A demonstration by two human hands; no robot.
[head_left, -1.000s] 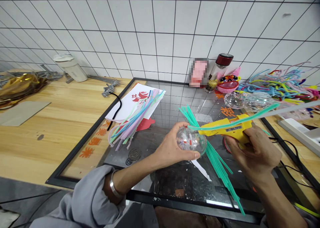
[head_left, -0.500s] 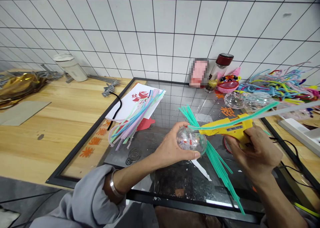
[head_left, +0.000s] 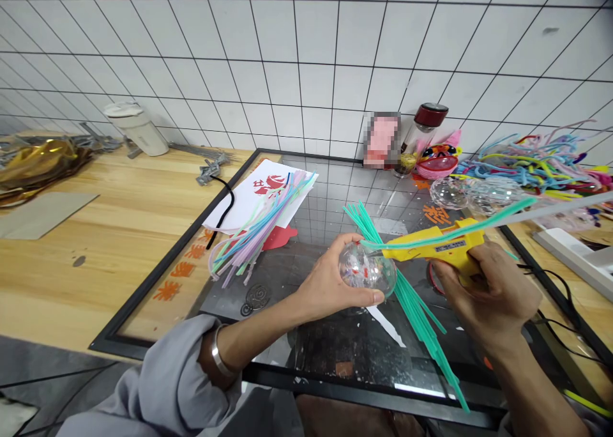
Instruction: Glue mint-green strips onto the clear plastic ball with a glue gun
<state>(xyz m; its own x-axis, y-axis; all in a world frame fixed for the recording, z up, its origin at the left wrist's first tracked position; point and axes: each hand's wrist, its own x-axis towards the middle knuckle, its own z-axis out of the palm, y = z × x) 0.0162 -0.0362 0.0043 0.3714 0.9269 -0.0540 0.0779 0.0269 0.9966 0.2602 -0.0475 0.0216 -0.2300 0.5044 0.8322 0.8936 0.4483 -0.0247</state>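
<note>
Clasped in the left hand (head_left: 330,277), a clear ball (head_left: 368,276) sits above the glass tabletop (head_left: 316,341), a green stem (head_left: 502,216) reaching its top edge beside the yellow glue gun (head_left: 460,258) gripped in the right hand (head_left: 498,293); a slip could smear glue or burn skin.

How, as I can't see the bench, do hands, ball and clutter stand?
Left hand gripping clear ball. Right hand holding yellow glue gun, nozzle close to ball. Green stem crosses gun in view; green bundle near ball.

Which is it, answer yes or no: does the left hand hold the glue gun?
No, the right hand grips the glue gun; the left hand holds a clear ball.
</note>
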